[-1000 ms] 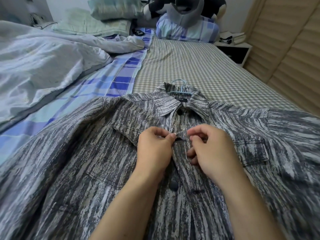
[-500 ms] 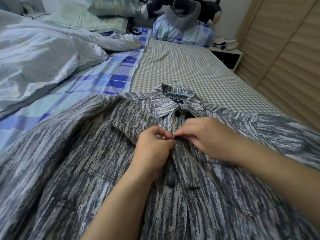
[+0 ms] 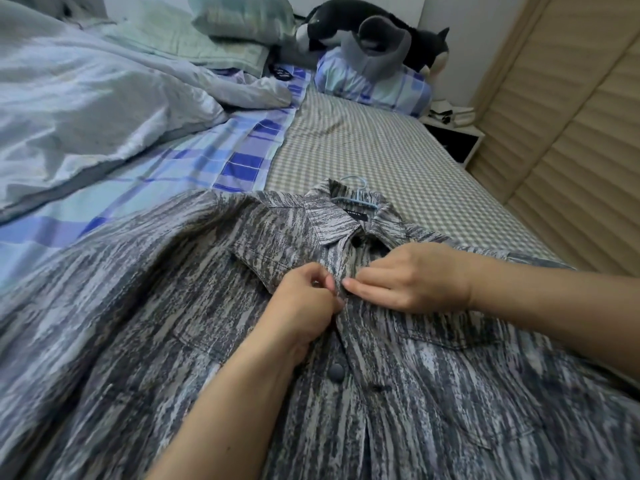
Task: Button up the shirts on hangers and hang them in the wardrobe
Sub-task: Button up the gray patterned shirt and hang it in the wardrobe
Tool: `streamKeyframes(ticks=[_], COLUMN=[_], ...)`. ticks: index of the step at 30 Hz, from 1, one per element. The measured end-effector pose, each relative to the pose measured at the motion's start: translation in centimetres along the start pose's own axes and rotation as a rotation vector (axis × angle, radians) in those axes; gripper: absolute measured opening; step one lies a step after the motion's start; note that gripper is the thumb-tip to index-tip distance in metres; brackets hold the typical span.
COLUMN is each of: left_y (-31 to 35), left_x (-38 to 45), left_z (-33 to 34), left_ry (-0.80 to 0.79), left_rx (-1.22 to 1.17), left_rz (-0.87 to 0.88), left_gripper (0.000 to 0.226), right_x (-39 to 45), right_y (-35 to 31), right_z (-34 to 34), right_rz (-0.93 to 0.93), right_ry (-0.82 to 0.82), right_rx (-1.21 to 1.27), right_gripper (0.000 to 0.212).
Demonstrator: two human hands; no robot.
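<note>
The shirt (image 3: 346,358) lay flat on the bed (image 3: 363,147), hanger (image 3: 356,199) in its collar. Left hand (image 3: 304,303) and right hand (image 3: 408,278) both pinched the placket below the collar. Looked soft and floppy, so I'd grip right by the buttonhole.

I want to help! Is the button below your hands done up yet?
Not yet. The button sits bare beside its empty buttonhole, and the shirt gapes there.

You are standing in a home bedroom: a bed (image 3: 363,150) in a checked sheet is filling the view, a rumpled duvet (image 3: 86,98) and pillows (image 3: 239,15) are lying on it, a plush toy (image 3: 408,39) is sitting by the headboard, and a nightstand (image 3: 453,133) is standing beside louvred doors (image 3: 571,133).
</note>
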State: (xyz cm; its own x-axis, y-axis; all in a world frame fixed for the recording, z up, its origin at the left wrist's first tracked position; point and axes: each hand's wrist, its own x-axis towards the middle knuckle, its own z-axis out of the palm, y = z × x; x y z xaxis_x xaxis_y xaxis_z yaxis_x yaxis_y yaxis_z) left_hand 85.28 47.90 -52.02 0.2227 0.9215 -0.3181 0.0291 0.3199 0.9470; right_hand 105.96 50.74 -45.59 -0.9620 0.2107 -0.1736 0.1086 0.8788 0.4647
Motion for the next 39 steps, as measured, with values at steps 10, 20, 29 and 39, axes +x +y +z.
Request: streamKeyframes(ticks=[10, 20, 29, 39], left_y=[0.1, 0.2, 0.1, 2.9], left_x=[-0.6, -1.7, -1.8, -0.7], left_z=[0.7, 1.7, 2.3, -0.2], left_ry=[0.058, 0.233, 0.35, 0.378], left_rx=[0.145, 0.635, 1.04, 0.618], left_rz=[0.117, 0.336, 0.491, 0.54], left_gripper=[0.031, 0.021, 0.02, 0.026], right_x=[-0.1, 1.8, -1.2, 0.5], right_y=[-0.1, -4.1, -0.9, 3.4], right_z=[1.2, 0.5, 1.8, 4.0], right_rz=[0.026, 0.708, 1.289, 1.191], right_ry=[-0.016, 0.148, 0.189, -0.066], right_rx=[-0.024, 0.33, 0.439, 0.696], right_gripper=[0.029, 0.025, 0.019, 0.016])
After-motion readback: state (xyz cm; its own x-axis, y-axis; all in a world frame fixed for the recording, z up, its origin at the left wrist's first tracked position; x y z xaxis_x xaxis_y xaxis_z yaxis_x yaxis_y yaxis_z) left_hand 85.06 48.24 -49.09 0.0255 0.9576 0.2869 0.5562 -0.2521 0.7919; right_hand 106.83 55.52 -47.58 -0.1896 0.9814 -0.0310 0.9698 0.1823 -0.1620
